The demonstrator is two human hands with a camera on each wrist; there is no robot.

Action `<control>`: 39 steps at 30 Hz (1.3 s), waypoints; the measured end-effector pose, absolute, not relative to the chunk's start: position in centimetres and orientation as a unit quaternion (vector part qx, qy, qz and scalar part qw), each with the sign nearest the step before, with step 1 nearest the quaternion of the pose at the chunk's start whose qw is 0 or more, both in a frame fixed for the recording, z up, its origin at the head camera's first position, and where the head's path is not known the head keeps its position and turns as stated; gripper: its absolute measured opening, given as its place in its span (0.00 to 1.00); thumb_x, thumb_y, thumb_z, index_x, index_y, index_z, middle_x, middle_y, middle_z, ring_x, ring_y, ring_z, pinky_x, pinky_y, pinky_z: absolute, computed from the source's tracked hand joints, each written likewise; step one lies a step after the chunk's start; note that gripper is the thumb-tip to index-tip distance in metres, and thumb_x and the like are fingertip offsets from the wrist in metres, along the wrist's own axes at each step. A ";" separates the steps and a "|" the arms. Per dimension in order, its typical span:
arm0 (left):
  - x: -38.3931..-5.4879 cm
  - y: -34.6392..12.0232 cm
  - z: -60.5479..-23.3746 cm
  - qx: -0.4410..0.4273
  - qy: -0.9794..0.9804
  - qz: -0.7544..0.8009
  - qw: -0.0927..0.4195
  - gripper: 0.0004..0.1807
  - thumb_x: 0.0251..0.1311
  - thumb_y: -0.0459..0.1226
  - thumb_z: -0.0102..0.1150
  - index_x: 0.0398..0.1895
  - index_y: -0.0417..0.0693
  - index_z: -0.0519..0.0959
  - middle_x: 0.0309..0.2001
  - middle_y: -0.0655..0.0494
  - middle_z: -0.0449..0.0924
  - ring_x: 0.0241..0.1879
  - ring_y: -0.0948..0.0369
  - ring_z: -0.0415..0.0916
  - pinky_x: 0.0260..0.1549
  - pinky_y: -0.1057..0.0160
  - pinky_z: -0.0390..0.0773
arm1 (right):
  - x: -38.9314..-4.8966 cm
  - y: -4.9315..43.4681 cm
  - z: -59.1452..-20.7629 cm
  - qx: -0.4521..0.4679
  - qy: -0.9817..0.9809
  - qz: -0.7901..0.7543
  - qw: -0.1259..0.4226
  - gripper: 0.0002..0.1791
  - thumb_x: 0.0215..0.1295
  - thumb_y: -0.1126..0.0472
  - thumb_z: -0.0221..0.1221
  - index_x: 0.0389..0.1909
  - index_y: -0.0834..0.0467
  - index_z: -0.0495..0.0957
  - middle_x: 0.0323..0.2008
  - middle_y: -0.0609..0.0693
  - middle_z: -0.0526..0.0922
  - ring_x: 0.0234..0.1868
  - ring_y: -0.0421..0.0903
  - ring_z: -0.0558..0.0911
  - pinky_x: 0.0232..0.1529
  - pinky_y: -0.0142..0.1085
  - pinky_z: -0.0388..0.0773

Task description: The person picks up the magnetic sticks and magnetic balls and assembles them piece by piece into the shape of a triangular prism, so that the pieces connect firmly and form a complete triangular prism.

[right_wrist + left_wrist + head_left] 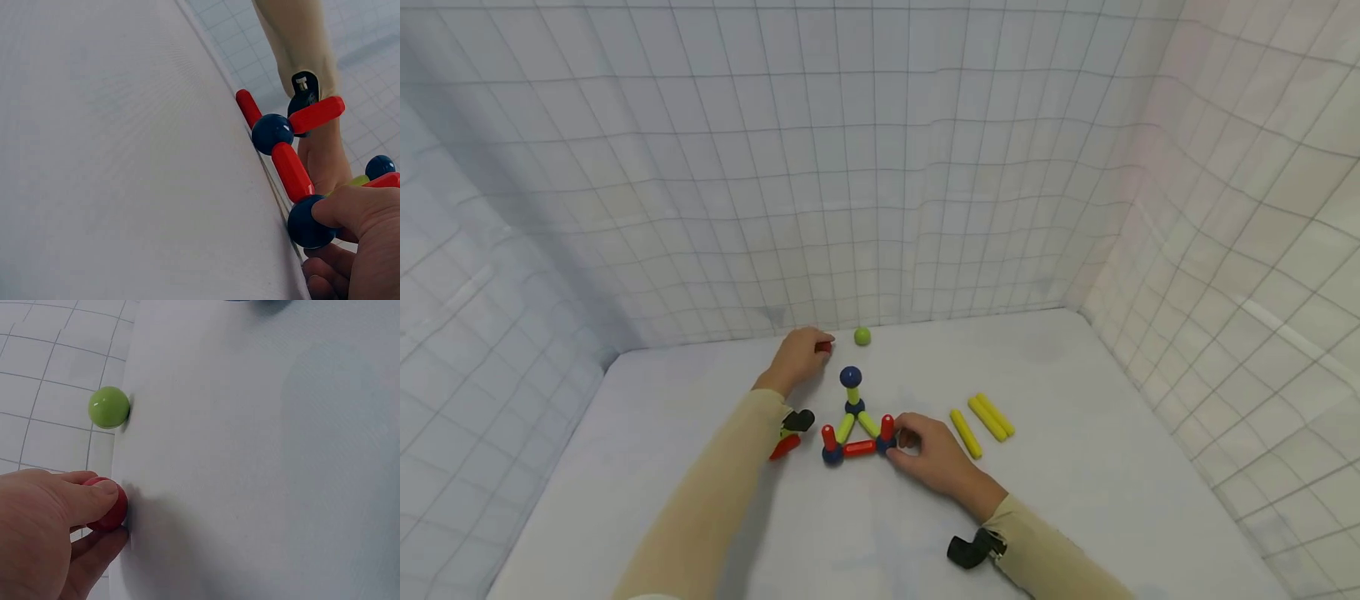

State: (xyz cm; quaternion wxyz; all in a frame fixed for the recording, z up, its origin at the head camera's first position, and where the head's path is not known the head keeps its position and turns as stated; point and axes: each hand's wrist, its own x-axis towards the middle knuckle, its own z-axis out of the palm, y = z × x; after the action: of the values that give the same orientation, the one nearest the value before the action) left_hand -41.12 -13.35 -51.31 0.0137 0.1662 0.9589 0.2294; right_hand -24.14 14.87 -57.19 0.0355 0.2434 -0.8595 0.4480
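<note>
In the head view my left hand [796, 360] is at the far edge of the table. Its thumb and fingers pinch a red ball [112, 509], and a green ball [109, 407] lies a short way off. Nearer me stands a triangle of rods and blue balls. A red rod [860, 448] forms its front side and yellow-green rods [846, 427] the other two; further rods stand upright at the corners, the back one topped by a blue ball [851, 377]. My right hand [936, 454] holds the front right corner's blue ball [309, 224], thumb against it.
Three yellow rods [966, 433] lie on the white table [1075, 400] right of my right hand. Another red rod [785, 447] shows beside my left forearm, partly hidden by it. Gridded white cloth [880, 208] hangs behind the table and along both sides.
</note>
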 end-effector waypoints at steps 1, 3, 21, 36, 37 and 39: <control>-41.1 -13.5 -51.3 0.161 0.958 0.237 0.008 0.20 0.75 0.32 0.64 0.67 0.38 0.83 0.63 0.38 0.81 0.63 0.42 0.77 0.66 0.44 0.76 | -24.2 14.9 -57.2 0.243 -0.860 0.447 0.036 0.14 0.68 0.62 0.74 0.47 0.45 0.82 0.37 0.36 0.80 0.39 0.39 0.80 0.42 0.37 0.81; -40.9 -13.7 -51.1 0.145 0.954 0.261 0.002 0.20 0.74 0.32 0.65 0.66 0.39 0.83 0.63 0.38 0.81 0.62 0.42 0.77 0.65 0.44 0.76 | -24.2 14.9 -57.1 0.244 -0.860 0.446 0.036 0.13 0.68 0.61 0.74 0.46 0.45 0.82 0.37 0.36 0.80 0.39 0.40 0.79 0.42 0.37 0.80; -31.6 -14.7 -45.4 0.130 0.865 0.476 -0.091 0.22 0.69 0.37 0.75 0.64 0.43 0.85 0.55 0.45 0.87 0.57 0.47 0.83 0.64 0.43 0.79 | -24.5 15.0 -57.1 0.248 -0.860 0.444 0.033 0.13 0.68 0.61 0.74 0.46 0.44 0.81 0.37 0.36 0.80 0.39 0.39 0.79 0.43 0.37 0.80; -25.4 -16.2 -45.7 0.179 0.872 0.455 0.022 0.19 0.65 0.34 0.77 0.58 0.49 0.88 0.49 0.57 0.88 0.53 0.52 0.85 0.59 0.40 0.81 | -24.2 14.9 -56.9 0.245 -0.859 0.447 0.032 0.13 0.68 0.61 0.74 0.46 0.45 0.82 0.37 0.37 0.80 0.39 0.40 0.79 0.43 0.37 0.80; -25.4 -16.2 -45.8 0.187 0.873 0.450 0.024 0.18 0.64 0.34 0.77 0.57 0.49 0.88 0.48 0.58 0.88 0.52 0.53 0.85 0.58 0.40 0.82 | -24.2 14.9 -56.9 0.245 -0.859 0.448 0.031 0.13 0.68 0.61 0.74 0.46 0.45 0.82 0.37 0.37 0.80 0.39 0.40 0.79 0.44 0.37 0.80; -25.3 -16.2 -46.0 0.197 0.875 0.441 0.028 0.18 0.64 0.33 0.77 0.56 0.49 0.89 0.48 0.58 0.88 0.51 0.54 0.85 0.57 0.41 0.83 | -24.2 14.9 -56.8 0.247 -0.858 0.449 0.031 0.13 0.68 0.61 0.74 0.46 0.45 0.82 0.37 0.37 0.80 0.40 0.40 0.79 0.44 0.38 0.80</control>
State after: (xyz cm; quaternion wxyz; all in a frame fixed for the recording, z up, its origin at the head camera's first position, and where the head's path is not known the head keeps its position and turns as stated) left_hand -25.26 -16.22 -46.01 0.0282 0.1972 0.8752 0.4408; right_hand -24.16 14.89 -56.79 0.0308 0.2470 -0.8584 0.4485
